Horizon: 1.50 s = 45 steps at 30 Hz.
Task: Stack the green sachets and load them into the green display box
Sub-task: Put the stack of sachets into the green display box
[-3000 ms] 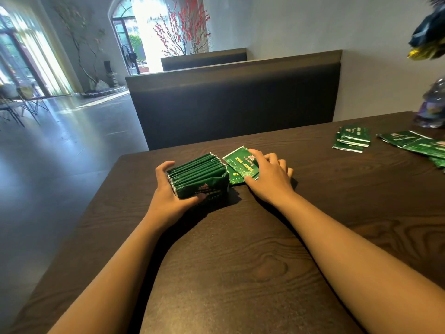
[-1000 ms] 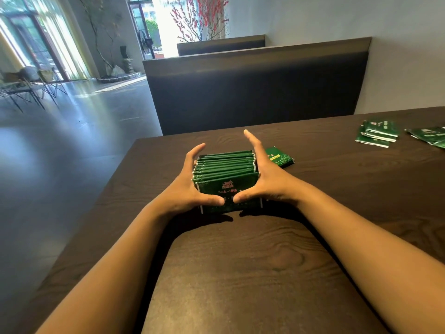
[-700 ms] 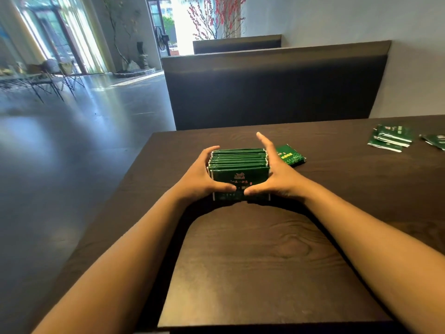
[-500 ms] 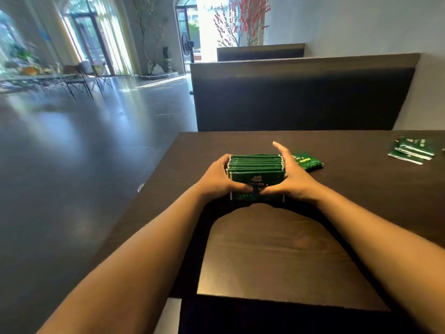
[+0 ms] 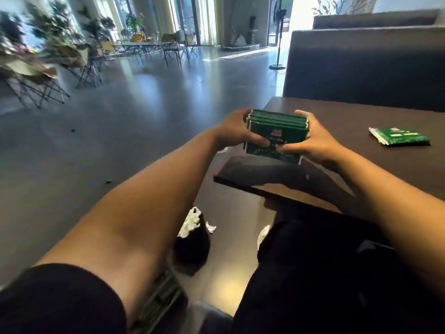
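The left hand (image 5: 234, 130) and right hand (image 5: 313, 138) grip a stack of green sachets (image 5: 277, 135) from either side, thumbs pressed on its front face, above the near left corner of the dark bench (image 5: 361, 165). A smaller green sachet pile (image 5: 399, 136) lies on the bench, well to the right.

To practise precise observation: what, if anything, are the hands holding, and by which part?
Both hands hold the stack of green sachets: the left hand grips its left end, the right hand its right end, thumbs on the near face.
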### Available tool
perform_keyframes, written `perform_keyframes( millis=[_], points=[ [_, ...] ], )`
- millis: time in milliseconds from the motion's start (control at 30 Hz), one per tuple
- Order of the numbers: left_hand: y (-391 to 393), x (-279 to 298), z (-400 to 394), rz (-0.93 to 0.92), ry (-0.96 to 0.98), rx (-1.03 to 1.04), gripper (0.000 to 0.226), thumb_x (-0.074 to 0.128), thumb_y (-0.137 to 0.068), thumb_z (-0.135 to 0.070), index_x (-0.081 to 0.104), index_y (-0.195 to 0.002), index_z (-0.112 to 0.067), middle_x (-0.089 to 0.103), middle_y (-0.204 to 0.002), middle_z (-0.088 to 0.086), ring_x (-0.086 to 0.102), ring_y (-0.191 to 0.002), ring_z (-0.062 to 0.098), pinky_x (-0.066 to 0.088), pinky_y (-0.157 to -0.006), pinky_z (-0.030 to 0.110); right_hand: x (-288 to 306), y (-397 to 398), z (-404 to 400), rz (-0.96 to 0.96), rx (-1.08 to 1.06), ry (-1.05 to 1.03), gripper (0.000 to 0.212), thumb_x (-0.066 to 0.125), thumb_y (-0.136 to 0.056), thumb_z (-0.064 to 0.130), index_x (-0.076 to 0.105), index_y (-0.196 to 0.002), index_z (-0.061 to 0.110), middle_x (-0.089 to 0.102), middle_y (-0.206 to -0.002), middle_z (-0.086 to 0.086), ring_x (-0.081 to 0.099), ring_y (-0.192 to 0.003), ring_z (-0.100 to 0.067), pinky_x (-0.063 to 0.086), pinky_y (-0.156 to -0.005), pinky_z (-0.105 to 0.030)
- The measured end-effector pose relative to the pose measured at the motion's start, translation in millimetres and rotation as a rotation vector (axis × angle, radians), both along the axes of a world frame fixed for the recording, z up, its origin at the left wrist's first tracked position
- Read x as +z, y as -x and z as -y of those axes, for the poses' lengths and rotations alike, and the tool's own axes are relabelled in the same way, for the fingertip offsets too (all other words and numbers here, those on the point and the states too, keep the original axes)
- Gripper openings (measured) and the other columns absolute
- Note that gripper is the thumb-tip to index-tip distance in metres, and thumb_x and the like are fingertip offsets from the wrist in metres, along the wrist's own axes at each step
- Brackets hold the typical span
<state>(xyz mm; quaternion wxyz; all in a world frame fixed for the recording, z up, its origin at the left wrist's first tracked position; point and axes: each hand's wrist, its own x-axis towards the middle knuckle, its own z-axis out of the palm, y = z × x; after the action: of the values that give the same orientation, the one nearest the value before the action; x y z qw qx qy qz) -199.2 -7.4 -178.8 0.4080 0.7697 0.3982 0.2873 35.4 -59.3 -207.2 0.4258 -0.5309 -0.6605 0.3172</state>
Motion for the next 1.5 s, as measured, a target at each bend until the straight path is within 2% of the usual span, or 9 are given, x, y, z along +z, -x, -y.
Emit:
perform_keyframes(
  millis=[167, 300, 600, 767, 1000, 1167, 1300, 1433, 1500],
  points=[
    [121, 28, 31, -0.070, 0.037, 0.147, 0.068, 0.093, -0.065, -0.011, 0.059, -0.124, -0.008, 0.075, -0.118, 0.008, 0.073, -0.108, 0.019, 0.060, -0.087, 0.034, 13, 118, 1, -0.051, 0.173, -0.025, 0.052, 0.087, -0.069, -0.004, 0.058, -0.105, 0.021, 0.069, -0.104, 0.009, 0.069, -0.089, 0.008, 0.057, -0.090, -0.022],
    [218, 27, 60, -0.128, 0.109, 0.273, 0.067, 0.085, -0.078, -0.004, 0.053, -0.136, -0.012, 0.072, -0.126, 0.002, 0.071, -0.112, 0.013, 0.059, -0.090, 0.032, 3, 217, -3, -0.110, 0.327, 0.033, 0.088, 0.099, -0.058, 0.025, 0.055, -0.132, 0.002, 0.071, -0.122, -0.005, 0.070, -0.110, -0.016, 0.059, -0.093, -0.036],
    [343, -25, 114, -0.193, 0.312, 0.385, 0.071, 0.081, -0.075, -0.019, 0.053, -0.140, -0.027, 0.070, -0.132, -0.007, 0.063, -0.127, 0.016, 0.043, -0.112, 0.053, -40, 337, 21, -0.041, 0.493, 0.177, 0.106, 0.093, -0.067, 0.020, 0.023, -0.147, 0.024, 0.060, -0.125, -0.002, 0.065, -0.109, -0.014, 0.059, -0.087, -0.027],
    [377, -61, 138, -0.172, 0.451, 0.398, 0.064, 0.080, -0.072, -0.021, 0.056, -0.131, -0.029, 0.074, -0.123, -0.007, 0.070, -0.115, 0.014, 0.050, -0.105, 0.046, -71, 377, 39, -0.068, 0.575, 0.358, 0.112, 0.094, -0.065, 0.019, 0.021, -0.149, 0.026, 0.060, -0.129, -0.008, 0.070, -0.107, -0.022, 0.060, -0.091, -0.040],
    [408, -113, 145, -0.081, 0.617, 0.464, 0.069, 0.086, -0.069, -0.025, 0.058, -0.132, -0.017, 0.071, -0.129, 0.009, 0.065, -0.123, 0.031, 0.047, -0.112, 0.050, -115, 402, 52, -0.185, 0.591, 0.657, 0.105, 0.087, -0.074, 0.013, 0.019, -0.153, 0.027, 0.055, -0.128, -0.011, 0.071, -0.103, -0.029, 0.058, -0.092, -0.052],
    [413, -125, 153, 0.060, 0.636, 0.515, 0.056, 0.075, -0.080, -0.048, 0.057, -0.127, -0.023, 0.072, -0.110, -0.006, 0.067, -0.101, 0.012, 0.049, -0.094, 0.037, -131, 419, 60, -0.357, 0.478, 0.756, 0.084, 0.084, -0.079, 0.012, 0.031, -0.143, 0.023, 0.061, -0.123, -0.014, 0.074, -0.095, -0.028, 0.060, -0.086, -0.054],
    [412, -148, 148, 0.338, 0.678, 0.756, 0.064, 0.034, -0.099, -0.071, 0.052, -0.138, -0.024, 0.069, -0.125, 0.001, 0.066, -0.112, 0.018, 0.050, -0.095, 0.040, -141, 434, 67, -0.454, 0.362, 0.791, 0.074, 0.088, -0.074, 0.020, 0.039, -0.130, 0.022, 0.065, -0.119, -0.013, 0.072, -0.102, -0.030, 0.059, -0.089, -0.055],
    [411, -185, 150, -0.038, 0.521, 1.044, 0.020, 0.041, -0.107, -0.021, 0.057, -0.095, -0.018, 0.063, -0.109, 0.013, 0.062, -0.082, 0.024, 0.047, -0.066, 0.029, -152, 439, 74, -0.423, 0.264, 0.779, 0.076, 0.088, -0.074, 0.022, 0.038, -0.131, 0.025, 0.066, -0.117, -0.009, 0.074, -0.095, -0.024, 0.063, -0.081, -0.047],
    [414, -210, 154, -0.400, 0.430, 0.966, 0.010, 0.055, -0.100, -0.006, 0.061, -0.097, -0.014, 0.062, -0.113, 0.015, 0.063, -0.098, 0.032, 0.051, -0.075, 0.034, -155, 439, 76, -0.433, 0.248, 0.788, 0.075, 0.087, -0.075, 0.023, 0.038, -0.131, 0.025, 0.065, -0.119, -0.008, 0.073, -0.096, -0.023, 0.064, -0.074, -0.041]
  ],
)
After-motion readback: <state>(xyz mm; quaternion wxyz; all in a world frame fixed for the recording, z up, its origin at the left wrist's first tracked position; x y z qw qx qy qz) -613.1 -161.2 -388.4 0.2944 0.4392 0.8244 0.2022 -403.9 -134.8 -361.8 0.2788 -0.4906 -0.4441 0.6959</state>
